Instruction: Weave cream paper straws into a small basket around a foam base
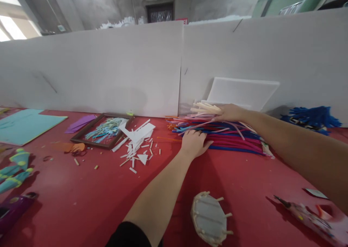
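Observation:
A pile of pipe cleaners (236,140) in blue, magenta, pink and orange lies on the red table, beneath both hands. At its far side my right hand (231,112) is closed around a bunch of cream pipe cleaners (205,107); its fingertips are partly hidden. My left hand (193,142) rests on the near left part of the pile, thumb spread away from the fingers. Close to the table's near side lies an oval grey piece (210,218) with a cream edging and several short stubs sticking out.
Left of the pile are white scraps (138,141) and a brown frame (108,145) holding pale blue bits. A pink hot glue gun (310,218) lies front right, a purple tool (16,210) front left. Blue pipe cleaners (312,117) and a white board (241,93) stand near the partition.

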